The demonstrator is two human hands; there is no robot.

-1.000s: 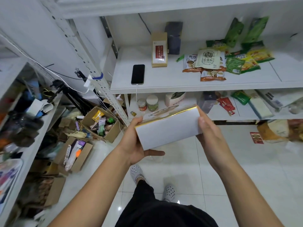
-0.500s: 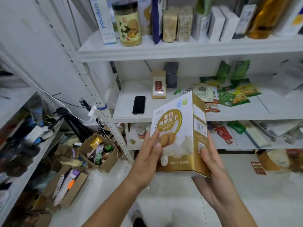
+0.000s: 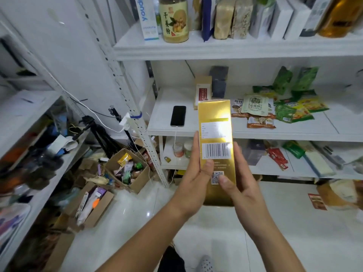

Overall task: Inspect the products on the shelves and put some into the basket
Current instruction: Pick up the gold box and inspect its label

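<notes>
Head view: you hold the gold box [image 3: 216, 146] upright between both hands, in front of the middle shelf [image 3: 245, 132], narrow side with barcode and QR code turned toward you. Your left hand [image 3: 193, 177] grips the left edge, thumb over the printed face below the barcode, fingers running up behind. Your right hand [image 3: 243, 183] grips the right edge, thumb beside the QR code. Both hands are closed on the box, near each other, not touching as far as can be seen. No basket is in view.

Risks, as judgement:
- The grip sits on the lower half only. The tall upper half is unsupported, so a fast turn could tip it out of your thumbs; the glossy surface would help it slip.
- A dropped box lands on hard tile [image 3: 216, 232], or in the open cartons [image 3: 125, 169] down left.
- Glare washes out the label panel; you may misread the print unless you tilt it.
- The phone [image 3: 178, 116] lies at the shelf edge on a charging cable [image 3: 175, 135]; a swing of the box or forearm could catch the cable and drag it off.
- Reaching for an unseen basket means releasing one hand; settle the other first.
</notes>
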